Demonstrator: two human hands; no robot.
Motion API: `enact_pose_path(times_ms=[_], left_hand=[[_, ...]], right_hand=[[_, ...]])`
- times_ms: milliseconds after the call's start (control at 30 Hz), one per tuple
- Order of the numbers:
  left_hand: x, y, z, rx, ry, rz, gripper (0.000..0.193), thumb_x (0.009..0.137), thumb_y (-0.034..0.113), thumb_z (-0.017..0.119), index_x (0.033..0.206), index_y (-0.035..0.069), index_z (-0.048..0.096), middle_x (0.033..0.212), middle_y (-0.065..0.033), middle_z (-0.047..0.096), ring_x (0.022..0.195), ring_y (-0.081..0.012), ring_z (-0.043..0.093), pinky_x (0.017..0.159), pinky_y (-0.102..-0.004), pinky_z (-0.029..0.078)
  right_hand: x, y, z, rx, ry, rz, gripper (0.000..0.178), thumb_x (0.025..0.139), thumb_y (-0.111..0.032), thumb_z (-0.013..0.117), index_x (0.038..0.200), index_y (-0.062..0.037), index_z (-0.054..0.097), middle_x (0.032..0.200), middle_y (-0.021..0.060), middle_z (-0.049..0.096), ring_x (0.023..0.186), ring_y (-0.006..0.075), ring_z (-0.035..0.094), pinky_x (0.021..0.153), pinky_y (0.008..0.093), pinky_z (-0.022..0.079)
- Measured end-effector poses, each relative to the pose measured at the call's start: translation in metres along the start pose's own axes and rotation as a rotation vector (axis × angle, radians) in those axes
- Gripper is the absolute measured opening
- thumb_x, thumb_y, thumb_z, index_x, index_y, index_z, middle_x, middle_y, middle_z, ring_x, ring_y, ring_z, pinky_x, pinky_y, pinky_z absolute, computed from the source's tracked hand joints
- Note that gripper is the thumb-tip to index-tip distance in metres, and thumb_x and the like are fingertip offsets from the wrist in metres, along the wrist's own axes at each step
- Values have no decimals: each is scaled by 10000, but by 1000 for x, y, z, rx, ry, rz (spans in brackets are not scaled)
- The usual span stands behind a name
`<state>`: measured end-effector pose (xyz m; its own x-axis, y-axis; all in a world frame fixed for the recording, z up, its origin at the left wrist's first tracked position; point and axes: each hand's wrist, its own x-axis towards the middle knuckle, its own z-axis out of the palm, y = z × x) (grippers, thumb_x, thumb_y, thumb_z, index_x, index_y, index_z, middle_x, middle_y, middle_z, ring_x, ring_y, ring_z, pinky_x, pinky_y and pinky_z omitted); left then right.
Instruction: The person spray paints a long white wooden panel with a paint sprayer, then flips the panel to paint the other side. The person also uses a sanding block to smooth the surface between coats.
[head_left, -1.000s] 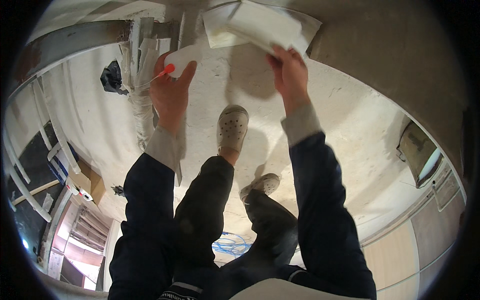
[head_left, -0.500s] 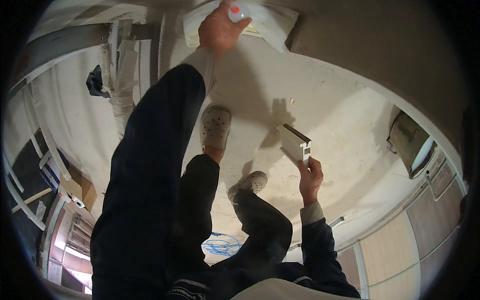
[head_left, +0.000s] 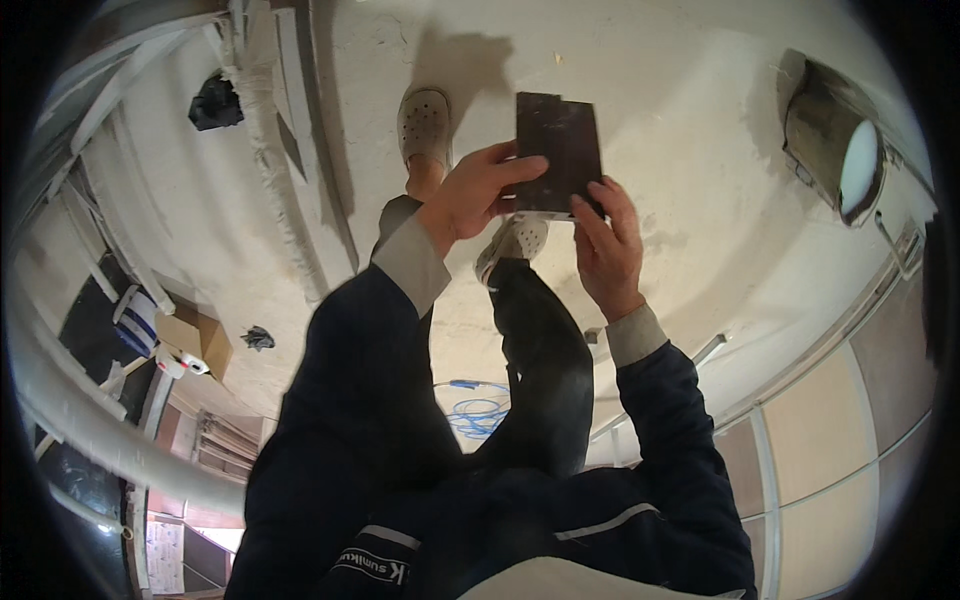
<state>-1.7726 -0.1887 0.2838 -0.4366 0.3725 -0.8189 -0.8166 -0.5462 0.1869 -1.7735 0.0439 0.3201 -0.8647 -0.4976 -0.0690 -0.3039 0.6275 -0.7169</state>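
Note:
A short cut piece of frame profile (head_left: pixel 557 150) is held up in front of me, its flat dark brown face toward me. Its upper edge has a small step, and a light strip shows along its lower end. On its left side, my left hand (head_left: pixel 472 192) grips it with the thumb lying across the brown face. My right hand (head_left: pixel 610 245) holds the lower right corner, fingertips on the face and edge. Most of the profile's back is hidden.
Long wrapped bars (head_left: pixel 275 180) stand at the left, beside a crumpled black bag (head_left: pixel 216 102). A cardboard box (head_left: pixel 208 340) sits lower left. A blue hose coil (head_left: pixel 480 415) lies behind my legs. At right are a dark bin-like container (head_left: pixel 820 125) and framed panels (head_left: pixel 815 395).
My left hand has left the white bottle with a red cap and come back to the profile piece. The profile has risen in view and turned its brown face to me; both hands now hold it.

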Motion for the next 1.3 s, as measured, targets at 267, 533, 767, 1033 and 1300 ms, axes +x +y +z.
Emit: enact_pose_path(times_ms=[267,533,767,1033,1300], left_hand=[[-156,-46,123,87,53,174,696,924,147,734,1527,84,392,1317,-77,600,1194,-212,616,1004,-389,537],[-254,-68,310,210,-71,72,515,1034,363,570,1427,37,502,1335,-81,617,1223,-235,605,1061,-444,478],[-279,-67,433,766,-213,-7,457,1036,317,617,1397,48,538,1333,-98,636,1206,-228,623,993,-435,524],[-335,-220,473,897,-377,-486,432,1078,277,513,1425,24,467,1272,-97,620,1168,-252,629,1019,-442,521],[-314,-359,521,1425,-368,-398,238,1014,309,596,985,72,597,958,-25,662,942,-126,617,903,-313,492]], right_hand=[[-99,-103,-113,1415,54,1044,553,996,-167,680,1468,14,455,1392,145,588,1267,217,584,1057,381,509],[-215,-187,-263,1907,369,865,383,965,-122,698,1316,-17,585,1220,88,682,1099,198,671,950,372,577],[-307,-215,-347,1965,698,627,350,1003,-224,664,1295,-42,602,1179,73,697,1026,193,697,929,363,591],[-426,-314,-309,1960,1607,780,415,965,-209,715,1324,-105,535,1268,67,641,1117,246,670,962,416,566],[-642,-385,-197,1812,2526,696,395,986,-252,595,1333,-83,509,1284,142,628,1143,320,673,1010,519,546]])
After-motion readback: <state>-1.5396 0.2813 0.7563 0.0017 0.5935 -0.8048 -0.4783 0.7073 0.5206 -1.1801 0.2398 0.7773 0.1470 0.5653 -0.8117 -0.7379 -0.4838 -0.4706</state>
